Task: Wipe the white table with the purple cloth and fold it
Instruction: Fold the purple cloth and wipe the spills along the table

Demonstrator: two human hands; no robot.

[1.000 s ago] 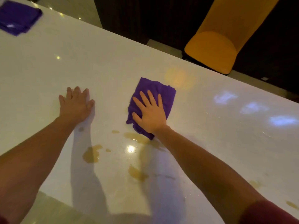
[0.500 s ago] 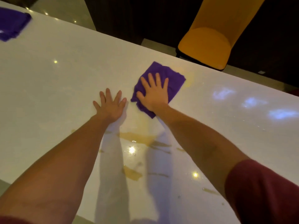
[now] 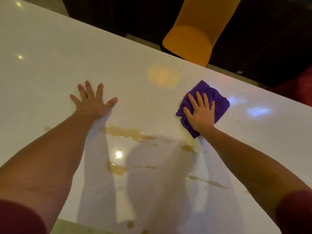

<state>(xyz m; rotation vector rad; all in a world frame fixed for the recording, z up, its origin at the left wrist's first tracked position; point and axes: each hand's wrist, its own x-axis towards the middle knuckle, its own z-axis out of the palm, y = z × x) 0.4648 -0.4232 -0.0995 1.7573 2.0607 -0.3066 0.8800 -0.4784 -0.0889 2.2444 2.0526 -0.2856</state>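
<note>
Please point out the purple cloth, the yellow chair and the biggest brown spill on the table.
purple cloth [image 3: 219, 100]: head view, bare upper right part.
yellow chair [image 3: 189, 41]: head view, middle of the seat.
biggest brown spill [image 3: 125, 131]: head view, its wide left part.

The right hand [image 3: 200, 114], flat on the purple cloth [image 3: 205, 107], now sits far out to the right near the table's far edge, well apart from the left hand [image 3: 92, 102] (half a second ago the two nearly touched). The cloth is off the brown spill [image 3: 128, 132], whose streaks lie between the two forearms. The second purple cloth is out of view.
</note>
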